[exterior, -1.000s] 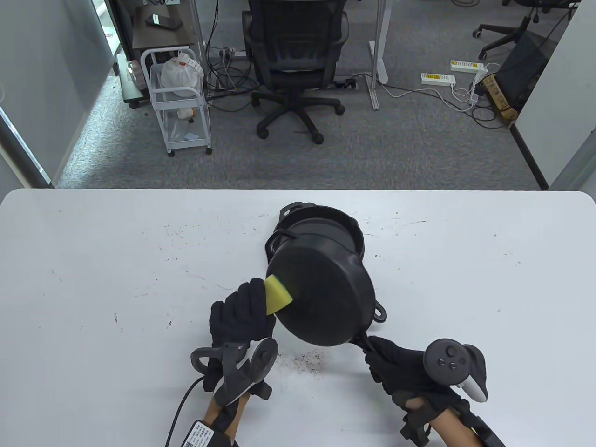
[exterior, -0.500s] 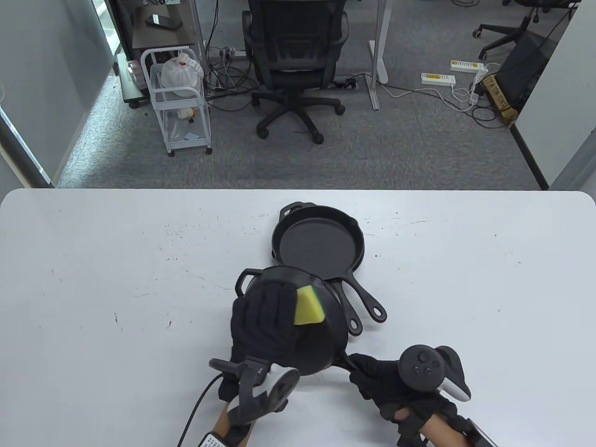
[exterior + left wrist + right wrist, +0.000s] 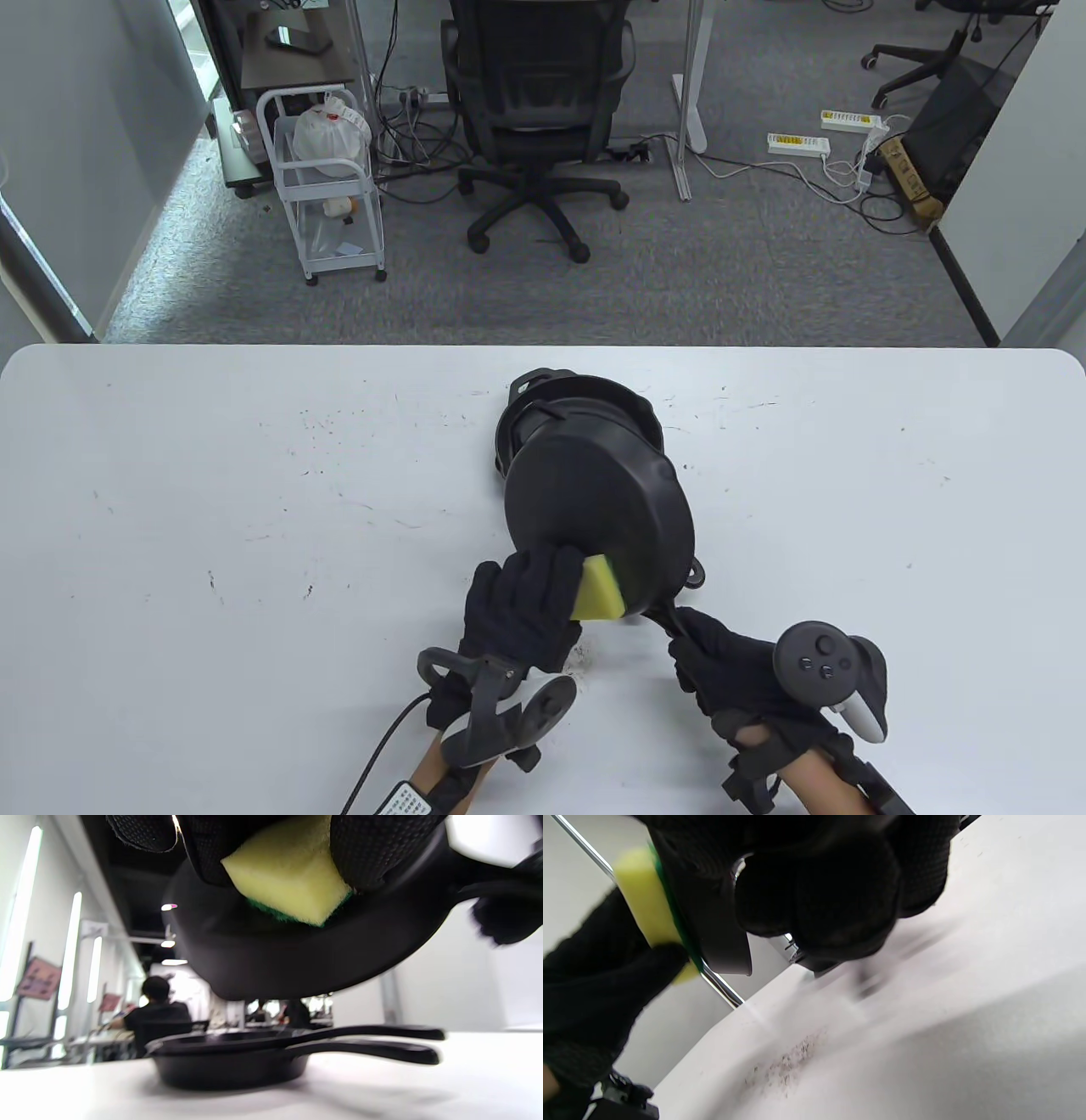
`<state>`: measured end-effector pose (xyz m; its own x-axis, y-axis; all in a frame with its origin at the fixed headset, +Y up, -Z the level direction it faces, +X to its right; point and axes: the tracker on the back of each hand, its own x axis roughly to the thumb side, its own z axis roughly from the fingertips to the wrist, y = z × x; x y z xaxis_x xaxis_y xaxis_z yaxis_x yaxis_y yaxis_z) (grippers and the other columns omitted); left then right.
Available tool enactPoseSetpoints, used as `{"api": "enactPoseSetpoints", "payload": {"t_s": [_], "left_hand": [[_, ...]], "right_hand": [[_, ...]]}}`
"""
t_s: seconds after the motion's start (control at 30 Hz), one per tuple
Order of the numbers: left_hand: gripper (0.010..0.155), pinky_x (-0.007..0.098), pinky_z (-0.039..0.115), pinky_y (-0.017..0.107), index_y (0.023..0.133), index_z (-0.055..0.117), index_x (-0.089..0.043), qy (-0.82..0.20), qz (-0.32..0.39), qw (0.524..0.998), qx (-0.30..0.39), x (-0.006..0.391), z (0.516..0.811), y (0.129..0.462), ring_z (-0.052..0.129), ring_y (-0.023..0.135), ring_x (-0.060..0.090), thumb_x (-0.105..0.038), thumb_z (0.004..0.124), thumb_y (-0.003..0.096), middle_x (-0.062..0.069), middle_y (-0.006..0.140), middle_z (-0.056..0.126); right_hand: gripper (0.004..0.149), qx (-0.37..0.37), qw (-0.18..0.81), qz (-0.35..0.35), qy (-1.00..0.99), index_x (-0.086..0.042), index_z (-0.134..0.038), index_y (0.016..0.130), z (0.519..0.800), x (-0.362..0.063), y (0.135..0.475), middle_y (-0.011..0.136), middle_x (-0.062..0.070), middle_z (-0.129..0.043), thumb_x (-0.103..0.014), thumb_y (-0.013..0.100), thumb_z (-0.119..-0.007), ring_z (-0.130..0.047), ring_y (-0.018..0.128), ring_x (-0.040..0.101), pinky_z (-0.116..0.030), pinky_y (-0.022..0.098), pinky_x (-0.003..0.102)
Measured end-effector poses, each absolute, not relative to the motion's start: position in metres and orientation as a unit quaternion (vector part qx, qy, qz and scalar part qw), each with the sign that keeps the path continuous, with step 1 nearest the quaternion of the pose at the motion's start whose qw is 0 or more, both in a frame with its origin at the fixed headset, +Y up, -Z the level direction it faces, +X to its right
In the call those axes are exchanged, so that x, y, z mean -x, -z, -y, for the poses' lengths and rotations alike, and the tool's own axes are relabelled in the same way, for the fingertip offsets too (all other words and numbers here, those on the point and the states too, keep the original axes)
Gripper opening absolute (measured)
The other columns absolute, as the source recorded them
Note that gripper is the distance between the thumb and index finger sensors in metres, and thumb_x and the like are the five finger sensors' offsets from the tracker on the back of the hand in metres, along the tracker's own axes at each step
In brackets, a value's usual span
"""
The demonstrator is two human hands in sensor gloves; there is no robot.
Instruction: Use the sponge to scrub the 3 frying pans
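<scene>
My right hand (image 3: 721, 671) grips the handle of a black frying pan (image 3: 594, 509), held raised and tilted with its underside facing up. It hangs over two other black pans (image 3: 645, 416) stacked on the white table (image 3: 212, 475). My left hand (image 3: 543, 594) presses a yellow sponge with a green scrub side (image 3: 598, 590) against the near edge of the pan's underside. The left wrist view has the sponge (image 3: 292, 878) between my fingers on the raised pan (image 3: 297, 959), above the stacked pans (image 3: 237, 1065). In the right wrist view my curled fingers (image 3: 831, 887) hide the handle beside the sponge (image 3: 642, 895).
Dark crumbs (image 3: 585, 654) lie on the table between my hands, also seen as crumbs (image 3: 785, 1065) in the right wrist view. An office chair (image 3: 539, 110) and a small white cart (image 3: 327, 187) stand on the floor beyond the table's far edge.
The raised pan swung from near my left hand back up and right over the stacked pans. The sponge slid from the middle of its underside to the near edge.
</scene>
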<state>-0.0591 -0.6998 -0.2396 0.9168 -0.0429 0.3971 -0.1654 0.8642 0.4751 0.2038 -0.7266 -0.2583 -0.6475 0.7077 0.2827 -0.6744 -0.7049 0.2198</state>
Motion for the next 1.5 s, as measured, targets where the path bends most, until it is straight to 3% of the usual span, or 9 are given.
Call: {"api": "enactPoseSetpoints", "payload": {"t_s": [0.13, 0.27, 0.47, 0.57, 0.67, 0.87, 1.07, 1.3, 1.5], "left_hand": [[0.081, 0.063, 0.057, 0.078, 0.118, 0.04, -0.027, -0.106, 0.188, 0.935, -0.282, 0.07, 0.683, 0.234, 0.069, 0.107, 0.034, -0.047, 0.079, 0.0496, 0.007, 0.121, 0.056], [0.079, 0.065, 0.055, 0.077, 0.118, 0.041, -0.024, -0.123, 0.105, 0.944, -0.287, 0.098, 0.677, 0.246, 0.067, 0.107, 0.038, -0.043, 0.078, 0.0514, 0.01, 0.121, 0.056], [0.08, 0.064, 0.061, 0.075, 0.119, 0.042, -0.017, -0.128, 0.014, 0.971, -0.203, 0.13, 0.696, 0.27, 0.074, 0.102, 0.039, -0.044, 0.077, 0.0522, 0.014, 0.118, 0.062], [0.08, 0.064, 0.064, 0.073, 0.118, 0.044, -0.015, -0.113, 0.032, 0.978, -0.171, 0.119, 0.703, 0.273, 0.078, 0.1, 0.039, -0.045, 0.078, 0.0515, 0.015, 0.116, 0.065], [0.081, 0.063, 0.064, 0.074, 0.118, 0.045, -0.018, -0.068, 0.098, 0.979, -0.164, 0.091, 0.706, 0.265, 0.078, 0.101, 0.037, -0.045, 0.08, 0.0506, 0.013, 0.117, 0.066], [0.082, 0.062, 0.059, 0.078, 0.119, 0.039, -0.028, -0.022, 0.204, 0.949, -0.238, 0.05, 0.696, 0.232, 0.07, 0.108, 0.033, -0.052, 0.075, 0.0497, 0.006, 0.123, 0.055], [0.08, 0.064, 0.055, 0.078, 0.119, 0.034, -0.026, -0.054, 0.141, 0.947, -0.285, 0.074, 0.68, 0.235, 0.064, 0.109, 0.037, -0.048, 0.071, 0.0519, 0.009, 0.123, 0.051], [0.08, 0.064, 0.058, 0.076, 0.119, 0.037, -0.02, -0.065, 0.058, 0.97, -0.228, 0.103, 0.697, 0.261, 0.072, 0.104, 0.038, -0.047, 0.073, 0.0524, 0.013, 0.119, 0.06], [0.081, 0.064, 0.061, 0.075, 0.119, 0.043, -0.02, -0.058, 0.062, 0.976, -0.203, 0.104, 0.702, 0.266, 0.078, 0.101, 0.036, -0.048, 0.077, 0.0508, 0.012, 0.117, 0.066]], "right_hand": [[0.051, -0.216, 0.35, -0.084, -0.908, -0.014, -0.088, 0.083, 0.731, -0.189, 0.257, 0.043, -0.001, -0.109, -0.041, 0.04, -0.085, -0.108, 0.012, 0.018, -0.092, 0.035, 0.047], [0.051, -0.241, 0.327, -0.107, -0.908, -0.014, -0.088, 0.083, 0.73, -0.18, 0.254, 0.043, -0.001, -0.109, -0.041, 0.04, -0.085, -0.109, 0.012, 0.018, -0.092, 0.034, 0.047], [0.051, -0.214, 0.349, -0.078, -0.909, -0.014, -0.089, 0.083, 0.721, -0.198, 0.253, 0.043, 0.0, -0.11, -0.04, 0.04, -0.085, -0.108, 0.012, 0.018, -0.092, 0.034, 0.047], [0.051, -0.187, 0.373, -0.041, -0.908, -0.014, -0.088, 0.083, 0.716, -0.209, 0.253, 0.045, 0.0, -0.109, -0.04, 0.04, -0.085, -0.108, 0.013, 0.018, -0.092, 0.035, 0.047], [0.051, -0.162, 0.409, -0.018, -0.898, -0.014, -0.087, 0.084, 0.715, -0.217, 0.253, 0.046, 0.0, -0.108, -0.04, 0.04, -0.084, -0.108, 0.014, 0.019, -0.091, 0.036, 0.048], [0.054, -0.18, 0.401, -0.065, -0.896, -0.011, -0.083, 0.087, 0.722, -0.21, 0.257, 0.05, 0.002, -0.107, -0.039, 0.041, -0.082, -0.108, 0.017, 0.02, -0.09, 0.037, 0.049], [0.053, -0.247, 0.337, -0.119, -0.901, -0.012, -0.084, 0.087, 0.726, -0.188, 0.253, 0.048, 0.0, -0.108, -0.039, 0.041, -0.082, -0.108, 0.015, 0.018, -0.091, 0.036, 0.048], [0.053, -0.231, 0.357, -0.125, -0.896, -0.011, -0.086, 0.086, 0.722, -0.201, 0.255, 0.047, 0.001, -0.109, -0.038, 0.04, -0.083, -0.108, 0.014, 0.019, -0.091, 0.036, 0.048], [0.053, -0.202, 0.409, -0.094, -0.885, -0.012, -0.085, 0.086, 0.715, -0.223, 0.259, 0.048, 0.001, -0.108, -0.038, 0.041, -0.083, -0.108, 0.015, 0.019, -0.091, 0.036, 0.048]]}}
